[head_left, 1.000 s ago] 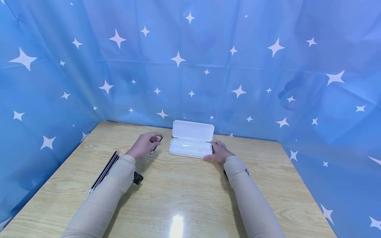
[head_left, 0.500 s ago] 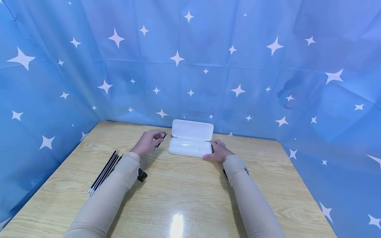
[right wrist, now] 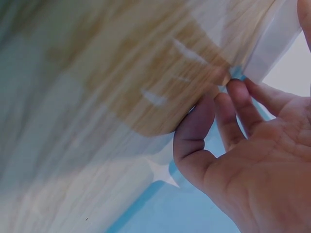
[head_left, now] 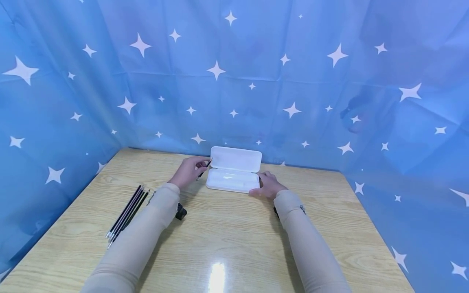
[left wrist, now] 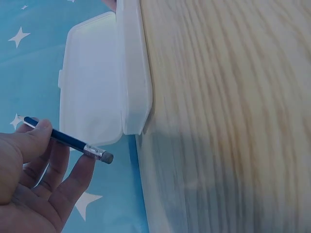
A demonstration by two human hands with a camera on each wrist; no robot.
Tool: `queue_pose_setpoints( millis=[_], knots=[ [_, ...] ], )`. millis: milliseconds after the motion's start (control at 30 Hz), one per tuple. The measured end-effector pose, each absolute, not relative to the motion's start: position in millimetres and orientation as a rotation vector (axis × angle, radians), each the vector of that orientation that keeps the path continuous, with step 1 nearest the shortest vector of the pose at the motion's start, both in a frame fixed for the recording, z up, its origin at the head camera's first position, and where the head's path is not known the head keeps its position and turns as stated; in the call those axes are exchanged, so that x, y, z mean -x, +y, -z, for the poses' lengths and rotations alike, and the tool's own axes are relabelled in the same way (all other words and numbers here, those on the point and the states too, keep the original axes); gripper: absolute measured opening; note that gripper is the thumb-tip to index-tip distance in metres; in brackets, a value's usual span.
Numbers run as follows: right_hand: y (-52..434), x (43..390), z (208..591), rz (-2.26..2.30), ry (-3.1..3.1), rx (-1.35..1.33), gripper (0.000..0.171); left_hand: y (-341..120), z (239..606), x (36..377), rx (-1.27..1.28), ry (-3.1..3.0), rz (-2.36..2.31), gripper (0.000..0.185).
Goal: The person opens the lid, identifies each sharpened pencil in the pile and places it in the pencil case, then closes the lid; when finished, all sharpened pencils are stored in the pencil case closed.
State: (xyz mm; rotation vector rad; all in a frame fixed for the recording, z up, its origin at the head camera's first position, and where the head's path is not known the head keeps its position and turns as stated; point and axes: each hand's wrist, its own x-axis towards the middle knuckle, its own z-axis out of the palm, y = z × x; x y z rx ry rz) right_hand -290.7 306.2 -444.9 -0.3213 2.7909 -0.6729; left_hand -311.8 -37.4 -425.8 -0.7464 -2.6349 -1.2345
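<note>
A white case [head_left: 234, 175] lies with its lid raised near the table's far edge. My left hand [head_left: 189, 171] hovers just left of it and pinches a dark pencil [head_left: 204, 169]. In the left wrist view the pencil [left wrist: 68, 139] sits between thumb and fingers [left wrist: 73, 182], its eraser end pointing toward the case [left wrist: 109, 77]. My right hand [head_left: 267, 185] rests against the case's right front corner with relaxed fingers. In the right wrist view those fingers [right wrist: 238, 109] touch the case's white edge [right wrist: 272, 46].
Several dark pencils [head_left: 126, 215] lie in a bundle on the left of the wooden table [head_left: 227, 236]. Blue star-printed cloth [head_left: 234, 81] walls in the table at the back and on both sides. A small black wrist mount [head_left: 180, 212] shows under the left forearm.
My left hand has carried the pencil rightward, closer to the case's left end. The right hand has stayed at the case.
</note>
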Motion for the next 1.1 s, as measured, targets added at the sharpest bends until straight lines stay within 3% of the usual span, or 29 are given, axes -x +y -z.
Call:
queue_pose_setpoints(
  millis=[533, 1100],
  knots=[
    [304, 290, 443, 0.694, 2.806, 0.320, 0.088, -15, 428, 324, 0.712, -2.519, 1.258, 0.037],
    [307, 293, 446, 0.685, 2.783, 0.313, 0.093, 0, 443, 334, 0.728, -2.552, 1.229, 0.034]
  ],
)
